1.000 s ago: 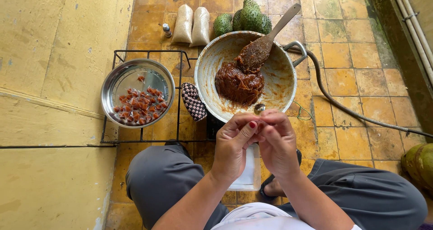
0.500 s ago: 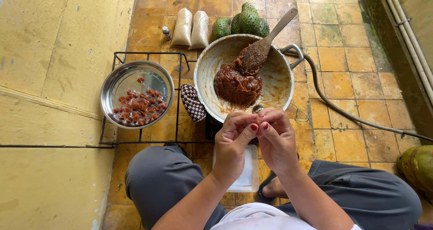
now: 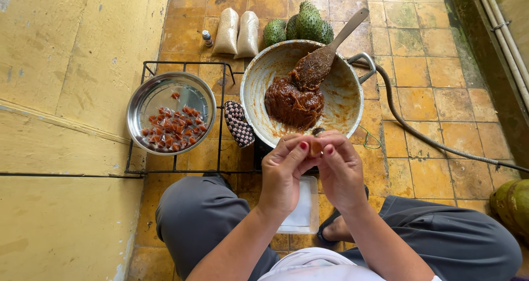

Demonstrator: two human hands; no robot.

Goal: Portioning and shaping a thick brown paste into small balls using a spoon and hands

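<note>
Both hands stay put, left hand (image 3: 284,173) and right hand (image 3: 340,170) fingers still pinched together on the small brown sweet (image 3: 316,147), wrapping carrying on by the pan (image 3: 341,102).

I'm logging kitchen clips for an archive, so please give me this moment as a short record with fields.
Setting: tiled floor, person seated low
Left hand: pinching a small brown piece
Right hand: pinching the same piece
Large pan: brown paste, wooden spoon resting in it
Metal bowl: many small wrapped pieces
Behind pan: green spiky fruits, two white bags
</note>
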